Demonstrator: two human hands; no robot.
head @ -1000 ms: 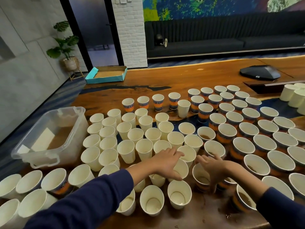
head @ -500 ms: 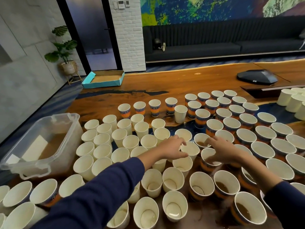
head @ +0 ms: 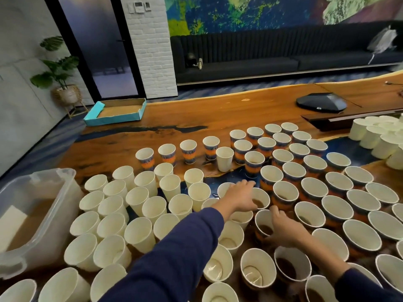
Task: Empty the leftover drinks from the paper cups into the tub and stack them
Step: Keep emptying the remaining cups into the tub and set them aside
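Your hands have moved deeper into the field of cups: the left hand point(head: 236, 196) now curls over the rim of a white cup point(head: 260, 198) holding brown liquid, and the right hand point(head: 283, 228) grips an orange-banded cup point(head: 262, 227), likewise part-full. Neither is lifted yet. The tub point(head: 43, 214), far left on the surface point(head: 218, 114), holds brown liquid.

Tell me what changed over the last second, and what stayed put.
Both hands reached farther into the cups. The left hand now grips a plain cup holding brown liquid; the right hand grips a banded cup. The tub and surrounding cups stayed.
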